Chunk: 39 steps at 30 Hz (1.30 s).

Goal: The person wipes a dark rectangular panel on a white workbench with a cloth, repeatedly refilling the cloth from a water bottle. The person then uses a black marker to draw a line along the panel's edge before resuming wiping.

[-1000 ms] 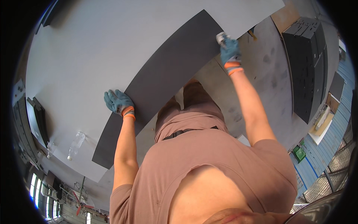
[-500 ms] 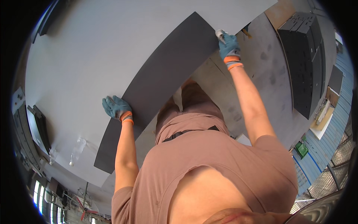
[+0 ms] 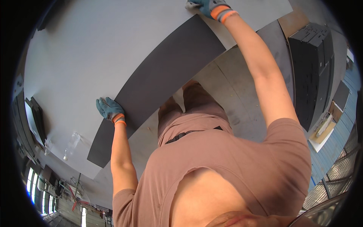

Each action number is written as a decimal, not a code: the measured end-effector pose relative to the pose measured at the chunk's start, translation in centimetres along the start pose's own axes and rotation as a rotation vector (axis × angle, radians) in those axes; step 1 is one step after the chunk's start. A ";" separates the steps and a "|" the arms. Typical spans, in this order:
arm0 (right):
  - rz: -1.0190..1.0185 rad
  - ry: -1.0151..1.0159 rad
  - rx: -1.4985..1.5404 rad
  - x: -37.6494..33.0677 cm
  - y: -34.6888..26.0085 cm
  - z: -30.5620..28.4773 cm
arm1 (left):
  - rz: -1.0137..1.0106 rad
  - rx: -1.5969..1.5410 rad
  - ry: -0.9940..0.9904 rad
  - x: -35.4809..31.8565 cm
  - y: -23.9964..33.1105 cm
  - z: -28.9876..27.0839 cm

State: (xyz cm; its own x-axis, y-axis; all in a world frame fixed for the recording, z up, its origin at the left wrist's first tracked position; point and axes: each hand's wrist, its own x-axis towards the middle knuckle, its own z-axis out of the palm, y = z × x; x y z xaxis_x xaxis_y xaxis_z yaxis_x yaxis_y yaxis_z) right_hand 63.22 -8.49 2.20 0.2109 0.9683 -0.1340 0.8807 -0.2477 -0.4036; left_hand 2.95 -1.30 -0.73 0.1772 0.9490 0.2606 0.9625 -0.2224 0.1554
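Observation:
A long dark grey panel (image 3: 166,72) lies on the pale tabletop (image 3: 87,49), along the edge nearest me. My left hand (image 3: 109,108), in a blue-grey glove with an orange cuff, rests over the panel's far long edge toward its left end. Its fingers are stretched out flat. At the panel's far right corner, my right hand (image 3: 209,7), gloved alike, is closed round a small whitish wad (image 3: 192,5) that looks like crumpled cloth. The top of the picture cuts off part of this hand, and its fingers mostly hide the wad.
Black panels (image 3: 304,72) are stacked on the right. Dark parts (image 3: 37,119) stand at the table's left end, near clear plastic bags (image 3: 73,142). A red-bladed fan (image 3: 75,199) is at lower left. Concrete floor (image 3: 227,83) shows between my legs and the stack.
My right hand has moved from the panel's right end up and leftward to beyond its far corner, with the wad still in it. My left hand stays on the panel.

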 end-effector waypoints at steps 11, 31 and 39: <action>0.199 -0.018 -0.082 -15.1 1.4 0.9 | -0.055 -0.003 0.012 -0.2 -0.9 1.2; 0.939 -0.009 1.441 -29.8 3.3 -7.6 | 0.116 -0.661 0.064 3.5 28.8 -2.3; 0.551 0.369 1.044 -27.8 1.3 -10.9 | 0.849 -0.761 -1.531 -12.4 42.9 -7.9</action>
State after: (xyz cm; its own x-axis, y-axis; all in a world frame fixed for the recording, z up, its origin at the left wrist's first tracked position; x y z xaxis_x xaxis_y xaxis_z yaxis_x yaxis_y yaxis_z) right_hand 63.17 -35.36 15.28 0.7027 0.6354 -0.3200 -0.0878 -0.3689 -0.9253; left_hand 40.41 -24.36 10.23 0.8994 -0.1855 -0.3958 0.3316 -0.3004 0.8943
